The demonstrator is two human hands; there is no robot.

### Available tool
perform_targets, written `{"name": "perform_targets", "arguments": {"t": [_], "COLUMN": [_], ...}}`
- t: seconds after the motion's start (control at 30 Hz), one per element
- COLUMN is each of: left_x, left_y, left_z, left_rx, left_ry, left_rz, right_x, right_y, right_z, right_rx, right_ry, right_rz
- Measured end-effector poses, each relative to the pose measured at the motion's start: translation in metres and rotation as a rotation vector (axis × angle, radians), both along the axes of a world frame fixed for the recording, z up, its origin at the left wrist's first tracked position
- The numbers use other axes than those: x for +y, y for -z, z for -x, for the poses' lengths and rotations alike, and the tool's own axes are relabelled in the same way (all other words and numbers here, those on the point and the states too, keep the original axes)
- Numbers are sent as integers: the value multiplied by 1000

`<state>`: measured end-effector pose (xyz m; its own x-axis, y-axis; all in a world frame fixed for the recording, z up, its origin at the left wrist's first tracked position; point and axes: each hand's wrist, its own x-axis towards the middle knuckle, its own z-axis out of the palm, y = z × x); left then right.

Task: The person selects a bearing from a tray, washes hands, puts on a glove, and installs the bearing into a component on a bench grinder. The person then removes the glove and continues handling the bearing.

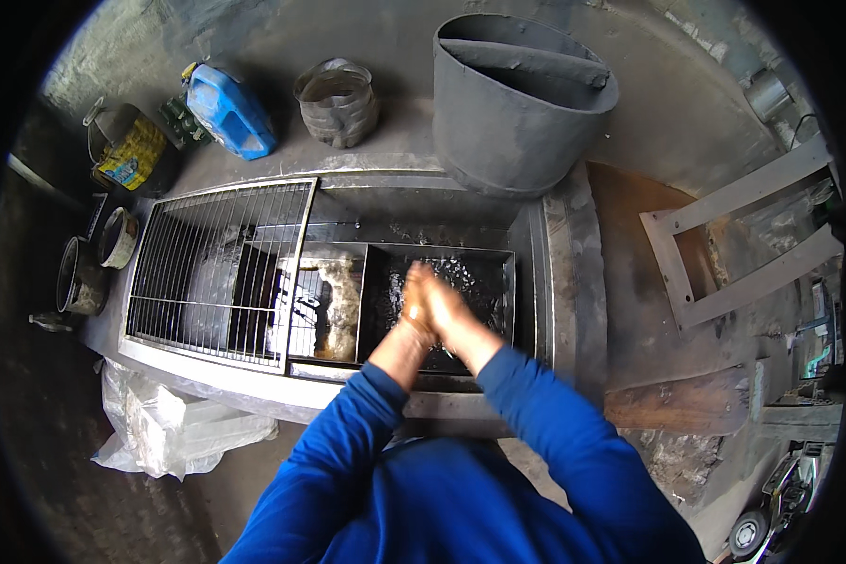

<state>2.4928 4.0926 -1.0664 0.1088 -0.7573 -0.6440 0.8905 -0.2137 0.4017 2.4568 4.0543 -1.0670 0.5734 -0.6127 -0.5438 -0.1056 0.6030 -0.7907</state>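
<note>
Metal tray (498, 282), dark and wet-looking, sits in the R half of the long steel trough (559, 273), just under both hands. Left hand (415, 305) and right hand (446, 315) press together palm to palm, fingers flat and closed on each other, holding nothing else I can make out. Blue sleeves run back to the lower edge. To the L, a 2nd tray (334, 301) w/ pale residue, then a wire grate (216, 268). Behind: large grey tub (512, 113), blue jerrycan (226, 108).

Tray walls (511, 282) hem the open dark basin; wire grate (218, 268) covers the left, big tub (512, 99) blocks behind.
</note>
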Motion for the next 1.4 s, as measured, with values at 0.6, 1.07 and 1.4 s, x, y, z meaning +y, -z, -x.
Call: {"name": "perform_targets", "arguments": {"t": [0.6,1.07,1.4], "left_x": [-4,61,180], "left_y": [-42,-38,-142], "left_z": [-28,35,199], "left_rx": [-452,-2888,477], "left_ry": [23,648,1210], "left_rz": [-56,1068,709], "right_x": [-2,123,351], "right_y": [6,-83,-143], "right_z": [27,92,241], "right_rx": [799,1873,954], "right_ry": [-404,-646,792], "right_rz": [1328,1652,1338]}}
